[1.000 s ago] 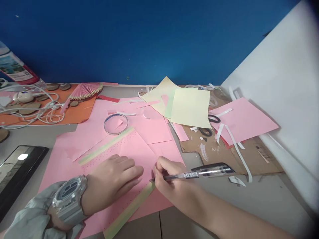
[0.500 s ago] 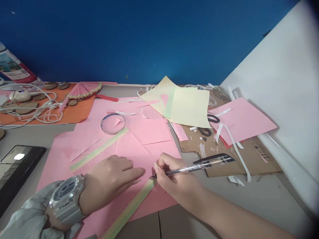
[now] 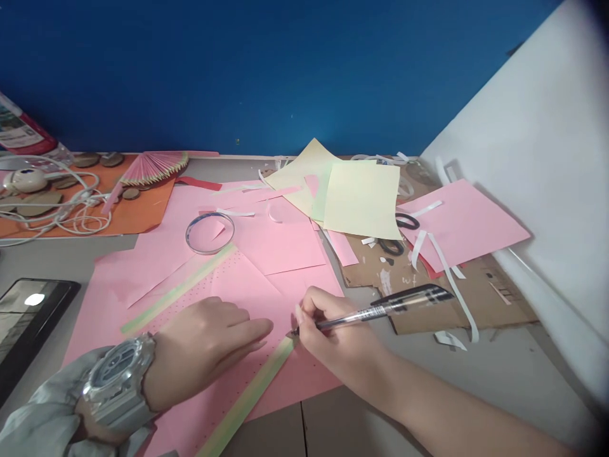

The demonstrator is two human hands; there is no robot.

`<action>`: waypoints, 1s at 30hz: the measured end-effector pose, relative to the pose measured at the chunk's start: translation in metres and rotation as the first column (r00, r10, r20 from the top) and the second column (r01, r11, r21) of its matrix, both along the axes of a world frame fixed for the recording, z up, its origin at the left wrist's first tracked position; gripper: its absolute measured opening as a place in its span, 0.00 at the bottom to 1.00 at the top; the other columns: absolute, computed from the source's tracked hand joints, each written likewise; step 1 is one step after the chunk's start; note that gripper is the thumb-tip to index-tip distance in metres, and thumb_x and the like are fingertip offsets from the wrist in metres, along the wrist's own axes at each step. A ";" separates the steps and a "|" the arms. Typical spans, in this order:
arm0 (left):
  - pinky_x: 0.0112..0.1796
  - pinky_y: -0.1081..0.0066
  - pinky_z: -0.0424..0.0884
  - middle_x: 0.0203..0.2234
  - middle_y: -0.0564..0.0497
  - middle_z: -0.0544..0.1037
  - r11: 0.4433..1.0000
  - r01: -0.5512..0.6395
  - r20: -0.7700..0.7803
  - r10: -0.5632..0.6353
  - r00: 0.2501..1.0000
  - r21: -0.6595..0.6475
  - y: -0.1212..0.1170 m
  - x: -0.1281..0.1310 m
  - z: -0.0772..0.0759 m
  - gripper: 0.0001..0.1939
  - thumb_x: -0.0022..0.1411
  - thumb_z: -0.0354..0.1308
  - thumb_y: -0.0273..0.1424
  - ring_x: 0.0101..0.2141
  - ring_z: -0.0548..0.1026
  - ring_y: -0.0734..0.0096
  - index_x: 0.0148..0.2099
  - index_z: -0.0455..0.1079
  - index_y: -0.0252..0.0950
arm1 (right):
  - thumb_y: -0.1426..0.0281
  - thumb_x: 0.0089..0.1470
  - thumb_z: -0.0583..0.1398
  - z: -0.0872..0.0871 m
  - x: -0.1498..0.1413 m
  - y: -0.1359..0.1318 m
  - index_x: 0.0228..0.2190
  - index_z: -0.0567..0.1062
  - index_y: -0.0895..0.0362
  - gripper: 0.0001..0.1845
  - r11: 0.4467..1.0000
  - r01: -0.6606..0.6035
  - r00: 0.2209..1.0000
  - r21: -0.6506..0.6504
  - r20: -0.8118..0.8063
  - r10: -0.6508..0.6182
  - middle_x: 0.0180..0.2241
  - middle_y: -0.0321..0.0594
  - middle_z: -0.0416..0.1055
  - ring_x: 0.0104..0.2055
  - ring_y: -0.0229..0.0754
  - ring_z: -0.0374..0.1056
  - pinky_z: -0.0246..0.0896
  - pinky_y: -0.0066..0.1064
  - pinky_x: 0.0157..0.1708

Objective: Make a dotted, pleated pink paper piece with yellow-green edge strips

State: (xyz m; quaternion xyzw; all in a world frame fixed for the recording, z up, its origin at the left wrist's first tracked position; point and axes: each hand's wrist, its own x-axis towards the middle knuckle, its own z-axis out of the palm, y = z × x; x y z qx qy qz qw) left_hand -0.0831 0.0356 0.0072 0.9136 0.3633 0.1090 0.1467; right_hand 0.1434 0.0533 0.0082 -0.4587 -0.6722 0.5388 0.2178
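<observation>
A black gel pen (image 3: pixel 380 310) is gripped in my right hand (image 3: pixel 342 343), its tip down at the upper end of a green-yellow strip (image 3: pixel 252 387) along the edge of a pink sheet (image 3: pixel 252 285). Rows of small dark dots run beside this strip. My left hand (image 3: pixel 202 346), with a watch (image 3: pixel 118 374) on the wrist, lies on the sheet, forefinger stretched toward the pen tip. Beyond it is a second green-yellow strip (image 3: pixel 178 289), dotted alongside. A clear ring, like a tape roll (image 3: pixel 189 244), rests on the pink paper farther back.
Scissors (image 3: pixel 408 221) lie partly under yellow paper (image 3: pixel 364 200) on cardboard (image 3: pixel 476 311). A pink sheet (image 3: pixel 464 222) and white paper strips lie at right. At left are a phone (image 3: pixel 35 324), white cable (image 3: pixel 90 209), pink folded fan (image 3: pixel 152 168) and bottle (image 3: pixel 23 130). A blue panel stands behind.
The view has shifted slightly, so things at the left appear a little farther left. Both hands hold nearly the same pose, and the pen tip stays at the strip's end.
</observation>
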 end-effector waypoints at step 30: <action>0.24 0.70 0.60 0.21 0.57 0.71 0.999 0.036 -0.068 -0.036 0.997 0.002 0.001 -0.001 0.000 0.16 0.68 0.45 0.28 0.21 0.70 0.70 0.56 0.61 0.42 | 0.74 0.57 0.50 -0.002 0.003 0.005 0.23 0.54 0.53 0.13 0.984 0.137 0.991 0.113 -0.021 -0.135 0.20 0.27 0.54 0.22 0.34 0.50 0.49 0.27 0.22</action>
